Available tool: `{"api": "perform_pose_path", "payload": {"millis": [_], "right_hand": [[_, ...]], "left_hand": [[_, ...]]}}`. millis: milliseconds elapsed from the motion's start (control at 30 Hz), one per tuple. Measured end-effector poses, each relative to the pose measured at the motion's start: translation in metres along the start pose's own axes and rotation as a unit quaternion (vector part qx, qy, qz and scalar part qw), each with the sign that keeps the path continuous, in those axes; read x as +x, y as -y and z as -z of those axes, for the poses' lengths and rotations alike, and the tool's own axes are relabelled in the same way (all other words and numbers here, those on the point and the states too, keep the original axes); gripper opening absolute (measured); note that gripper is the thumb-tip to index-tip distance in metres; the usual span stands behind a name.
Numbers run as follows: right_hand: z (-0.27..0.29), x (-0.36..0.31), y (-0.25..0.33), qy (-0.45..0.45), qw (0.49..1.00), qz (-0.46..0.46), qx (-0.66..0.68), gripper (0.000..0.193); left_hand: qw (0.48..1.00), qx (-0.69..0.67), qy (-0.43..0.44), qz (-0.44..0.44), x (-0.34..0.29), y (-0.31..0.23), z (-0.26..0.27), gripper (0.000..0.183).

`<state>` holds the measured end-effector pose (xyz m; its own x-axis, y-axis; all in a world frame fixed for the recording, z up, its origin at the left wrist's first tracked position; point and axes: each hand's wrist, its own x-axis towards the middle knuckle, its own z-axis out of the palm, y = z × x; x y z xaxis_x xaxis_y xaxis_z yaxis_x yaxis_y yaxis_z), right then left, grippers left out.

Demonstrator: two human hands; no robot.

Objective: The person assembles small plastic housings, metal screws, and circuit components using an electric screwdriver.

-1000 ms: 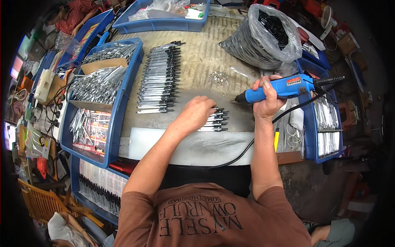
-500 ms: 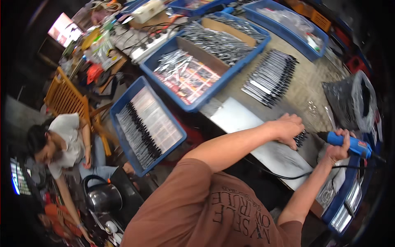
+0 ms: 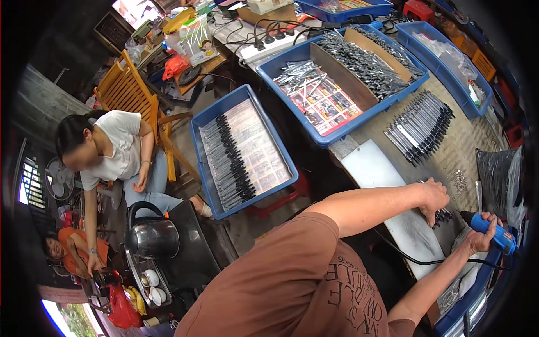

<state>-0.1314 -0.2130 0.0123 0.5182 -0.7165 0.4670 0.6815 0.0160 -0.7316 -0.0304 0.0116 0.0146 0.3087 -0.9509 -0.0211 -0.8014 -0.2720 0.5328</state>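
Note:
My left hand (image 3: 434, 199) is closed, its fingers curled down over a small group of slim silver-and-black pen-shaped pieces (image 3: 443, 217) on the table. Its fingertips are partly hidden. Wrapped round a blue electric screwdriver (image 3: 501, 238) is my right hand (image 3: 480, 236). The screwdriver's dark tip points left, close to the pieces by my left hand. A black cord runs below my right forearm. Beyond my left hand, a row of similar pieces (image 3: 420, 128) lies side by side. Small metal parts (image 3: 459, 181) are scattered on the tabletop between that row and the screwdriver.
A divided blue tray (image 3: 331, 136) holds heaps of pieces; another blue tray (image 3: 205, 168) holds a neat row. A black bag (image 3: 498, 180) stands at right. A white board (image 3: 370, 163) lines the table edge. At left, a person (image 3: 120, 140) sits near a kettle (image 3: 151, 236).
The view has swung, so trays, table and hands appear farther right, and more of the room shows at left. My hands keep nearly the same places over the table.

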Motion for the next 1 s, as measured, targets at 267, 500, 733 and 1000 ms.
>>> {"api": "perform_pose_path", "payload": {"millis": [267, 500, 733, 1000], "right_hand": [[0.013, 0.007, 0.001, -0.002, 1.000, 0.011, -0.008, 0.021], [0.005, 0.002, 0.002, -0.013, 1.000, 0.017, -0.003, 0.022], [-0.001, -0.001, 0.003, 0.001, 1.000, 0.027, -0.006, 0.021], [-0.012, -0.008, 0.021, -0.057, 0.996, 0.050, -0.047, 0.030]], "left_hand": [[0.999, -0.006, 0.028, -0.026, 0.008, 0.001, 0.001, 0.063], [0.999, 0.003, 0.034, -0.016, 0.005, -0.003, 0.003, 0.062], [0.999, 0.005, 0.043, -0.023, -0.002, -0.009, 0.005, 0.058], [0.998, 0.006, 0.063, -0.031, 0.013, -0.016, 0.008, 0.038]]}}
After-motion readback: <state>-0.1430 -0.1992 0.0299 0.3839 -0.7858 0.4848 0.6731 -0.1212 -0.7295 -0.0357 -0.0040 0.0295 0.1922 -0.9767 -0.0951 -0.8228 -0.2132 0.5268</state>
